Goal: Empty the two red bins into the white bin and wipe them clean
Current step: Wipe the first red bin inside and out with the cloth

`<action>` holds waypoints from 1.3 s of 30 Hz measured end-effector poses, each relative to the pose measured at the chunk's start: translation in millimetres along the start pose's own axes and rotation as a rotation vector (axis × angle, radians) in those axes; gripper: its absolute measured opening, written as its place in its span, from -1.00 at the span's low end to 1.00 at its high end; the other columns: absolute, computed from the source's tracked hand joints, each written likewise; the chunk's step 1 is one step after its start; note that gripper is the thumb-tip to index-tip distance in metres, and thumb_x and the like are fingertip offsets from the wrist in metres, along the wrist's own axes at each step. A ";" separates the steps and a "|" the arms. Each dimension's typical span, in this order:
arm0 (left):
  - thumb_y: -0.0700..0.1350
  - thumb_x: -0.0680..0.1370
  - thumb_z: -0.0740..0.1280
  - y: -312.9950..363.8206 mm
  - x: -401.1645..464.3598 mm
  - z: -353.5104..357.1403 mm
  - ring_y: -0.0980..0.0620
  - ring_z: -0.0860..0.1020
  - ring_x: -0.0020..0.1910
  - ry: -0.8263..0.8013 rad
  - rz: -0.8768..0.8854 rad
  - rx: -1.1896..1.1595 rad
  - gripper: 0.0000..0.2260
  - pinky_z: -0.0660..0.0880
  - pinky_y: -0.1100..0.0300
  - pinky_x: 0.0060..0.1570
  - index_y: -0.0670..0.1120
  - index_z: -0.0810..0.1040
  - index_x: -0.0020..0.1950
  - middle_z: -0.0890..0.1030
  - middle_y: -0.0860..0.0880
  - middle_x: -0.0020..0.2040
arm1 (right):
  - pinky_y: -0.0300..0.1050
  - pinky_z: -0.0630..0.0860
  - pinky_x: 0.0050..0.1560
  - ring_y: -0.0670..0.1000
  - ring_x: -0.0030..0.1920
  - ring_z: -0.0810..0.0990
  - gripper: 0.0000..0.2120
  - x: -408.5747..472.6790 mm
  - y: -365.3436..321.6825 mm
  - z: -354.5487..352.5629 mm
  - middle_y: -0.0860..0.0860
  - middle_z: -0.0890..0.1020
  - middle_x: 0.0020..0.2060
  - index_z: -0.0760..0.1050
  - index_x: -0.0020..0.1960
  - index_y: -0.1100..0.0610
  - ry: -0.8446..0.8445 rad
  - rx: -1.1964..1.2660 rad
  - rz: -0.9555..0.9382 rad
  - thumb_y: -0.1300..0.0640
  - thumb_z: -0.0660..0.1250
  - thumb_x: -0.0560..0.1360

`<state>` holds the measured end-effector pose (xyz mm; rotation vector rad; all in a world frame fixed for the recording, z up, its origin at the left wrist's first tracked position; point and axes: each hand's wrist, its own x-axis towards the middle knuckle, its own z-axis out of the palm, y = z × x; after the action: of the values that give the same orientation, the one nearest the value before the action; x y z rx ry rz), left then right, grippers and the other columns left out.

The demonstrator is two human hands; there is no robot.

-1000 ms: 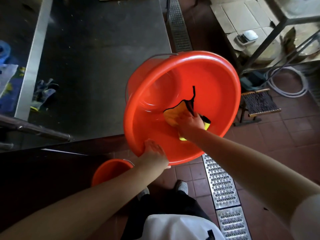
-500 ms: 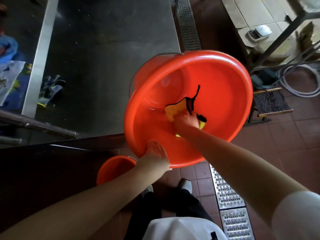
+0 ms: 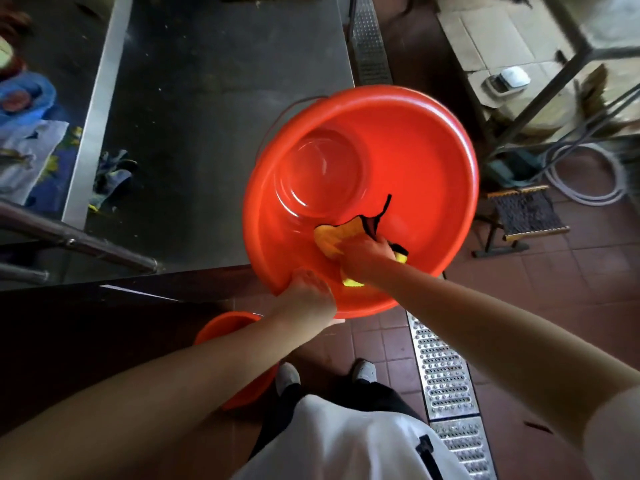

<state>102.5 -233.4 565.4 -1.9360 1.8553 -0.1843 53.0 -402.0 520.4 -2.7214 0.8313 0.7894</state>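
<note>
A large red bin (image 3: pixel 415 143) is tipped toward me at the edge of a dark steel table, its mouth facing up and its inside bare. My left hand (image 3: pixel 308 292) grips its near rim. Inside it, my right hand (image 3: pixel 363 252) grips a yellow cloth (image 3: pixel 334 237) with black edging and presses it against the lower inner wall. A second red bin (image 3: pixel 225 327) stands on the floor below, mostly hidden by my left forearm. No white bin is in view.
The steel table (image 3: pixel 214 133) has gloves (image 3: pixel 110 178) lying near its left edge. A metal floor drain grate (image 3: pixel 443 382) runs along the tiled floor on the right. A small woven stool (image 3: pixel 523 216), coiled hose (image 3: pixel 588 181) and a metal frame stand at right.
My right hand has slid the cloth lower and nearer along the bin's inner wall, toward my left hand. The bin's bottom shows more fully. My left hand keeps its grip.
</note>
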 end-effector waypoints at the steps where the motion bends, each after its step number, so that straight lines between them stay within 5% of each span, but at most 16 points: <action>1: 0.39 0.31 0.40 -1.2 0.3 -2.4 -0.08 0.65 -0.28 0.017 0.014 -0.016 -0.42 0.58 0.08 -0.13 -0.15 0.70 -0.18 0.68 -0.12 -0.27 | 0.09 0.33 0.35 0.10 0.41 0.37 -0.62 -12.4 1.2 -0.1 -0.01 0.52 0.31 0.43 0.39 -0.11 -0.012 -0.015 -0.022 0.01 0.18 0.59; 7: 0.41 0.24 0.46 -3.0 1.2 -9.7 -0.03 0.59 -0.37 0.051 0.035 -0.111 -0.51 0.56 0.14 -0.20 -0.04 0.64 -0.39 0.62 -0.01 -0.41 | 0.13 0.30 0.32 0.09 0.47 0.27 -0.46 -80.7 14.6 0.9 -0.05 0.41 0.41 0.16 0.54 -0.25 0.021 -0.004 -0.109 -0.09 0.15 0.57; 11: 0.44 0.38 0.29 0.9 2.1 -7.6 0.02 0.63 -0.28 0.037 0.020 -0.151 -0.49 0.55 0.14 -0.11 0.01 0.68 -0.26 0.66 0.03 -0.32 | 0.11 0.24 0.32 0.07 0.46 0.29 -0.58 -79.2 15.9 -6.4 -0.07 0.45 0.38 0.33 0.46 -0.14 0.038 -0.046 -0.114 -0.10 0.09 0.61; 16: 0.40 0.23 0.45 -2.5 4.8 -3.6 -0.05 0.60 -0.39 0.035 0.006 -0.198 -0.49 0.54 0.15 -0.22 -0.07 0.63 -0.37 0.62 -0.06 -0.41 | 0.13 0.29 0.32 0.07 0.41 0.35 -0.61 -41.6 6.6 -5.1 -0.03 0.51 0.31 0.39 0.41 -0.11 -0.002 -0.017 -0.088 -0.08 0.14 0.60; 20: 0.20 0.47 0.13 6.9 5.1 6.3 -0.10 0.64 -0.27 0.005 0.022 -0.104 -0.48 0.56 0.07 -0.13 -0.17 0.70 -0.13 0.68 -0.15 -0.25 | 0.10 0.32 0.28 0.07 0.35 0.44 -0.65 5.0 3.1 -1.1 -0.01 0.56 0.24 0.47 0.33 -0.09 -0.017 0.052 -0.046 -0.07 0.17 0.57; 23: 0.33 0.39 0.32 11.0 7.1 5.0 -0.18 0.67 -0.18 -0.054 -0.015 -0.071 -0.38 0.61 -0.02 -0.09 -0.25 0.70 -0.05 0.69 -0.22 -0.16 | 0.12 0.36 0.22 0.12 0.27 0.50 -0.70 40.0 -0.3 3.8 0.03 0.58 0.18 0.52 0.25 -0.05 -0.003 0.077 -0.015 0.00 0.19 0.55; 28: -0.11 0.43 0.06 16.4 6.6 5.1 -0.25 0.68 -0.11 -0.104 -0.039 -0.039 -0.55 0.63 -0.09 -0.10 -0.26 0.70 -0.03 0.69 -0.29 -0.09 | 0.18 0.31 0.34 0.18 0.32 0.47 -0.68 90.2 -6.5 15.2 0.11 0.55 0.27 0.52 0.30 0.04 0.032 0.218 0.011 0.07 0.20 0.58; 31: -0.16 0.44 0.20 20.7 2.8 12.7 -0.25 0.68 -0.08 -0.100 -0.014 0.006 -0.67 0.62 -0.10 -0.07 -0.26 0.69 0.01 0.68 -0.30 -0.06 | -0.13 0.38 0.20 0.04 0.27 0.54 -0.56 95.4 -6.2 20.0 0.05 0.54 0.29 0.43 0.32 0.04 -0.009 0.115 -0.032 0.17 0.31 0.44; 35: -0.05 0.37 0.43 23.8 -0.6 19.6 -0.24 0.68 -0.07 -0.091 -0.012 0.040 -0.66 0.61 -0.10 -0.03 -0.27 0.69 0.01 0.68 -0.29 -0.07 | 0.00 0.42 0.13 0.12 0.23 0.59 -0.70 78.2 -4.0 21.2 -0.01 0.56 0.15 0.44 0.22 -0.07 -0.011 0.128 -0.042 0.13 0.27 0.50; 39: -0.01 0.23 0.50 19.5 -2.1 11.6 -0.23 0.68 -0.15 -0.102 -0.026 -0.002 -0.61 0.61 -0.09 -0.07 -0.25 0.72 -0.08 0.69 -0.27 -0.16 | 0.10 0.36 0.24 0.12 0.33 0.48 -0.62 37.8 -3.7 29.7 0.01 0.53 0.29 0.38 0.40 -0.07 0.034 0.102 -0.060 0.09 0.19 0.59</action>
<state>89.1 -228.7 547.6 -1.9342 1.7658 -0.0900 68.7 -406.9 475.0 -2.6638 0.7706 0.6713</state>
